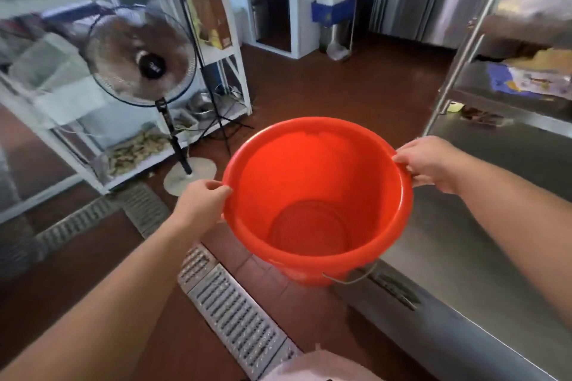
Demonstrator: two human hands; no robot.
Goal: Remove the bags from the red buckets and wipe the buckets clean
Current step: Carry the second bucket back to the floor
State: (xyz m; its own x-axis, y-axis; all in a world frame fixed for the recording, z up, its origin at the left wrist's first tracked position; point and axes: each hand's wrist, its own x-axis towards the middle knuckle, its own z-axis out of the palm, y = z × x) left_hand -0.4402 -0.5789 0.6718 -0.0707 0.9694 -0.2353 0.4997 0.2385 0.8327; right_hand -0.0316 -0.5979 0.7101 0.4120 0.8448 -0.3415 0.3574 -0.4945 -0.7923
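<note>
The red bucket point(315, 195) was held in the air above the brown floor point(325, 86), with its mouth tilted toward the camera. Inside it I could see no bag, only the bare red wall and the round bottom. Its metal handle point(349, 277) hung down under the near side. The left hand point(202, 199) gripped the rim on the left side, with fingers curled over the edge. The right hand point(430, 164) gripped the rim on the opposite side in the same way.

The bucket was just beside the edge of a steel counter point(495, 226) on the right, and over a metal drain grate point(229, 312) that ran along the floor. On the left stood a standing fan point(142, 65) before a white shelf rack point(117, 170); its lower shelf carried a tray with some pale pieces. Between the rack and the counter the floor was open.

A blue box point(331, 10) stood far behind, and its writing was too blurred to read.
</note>
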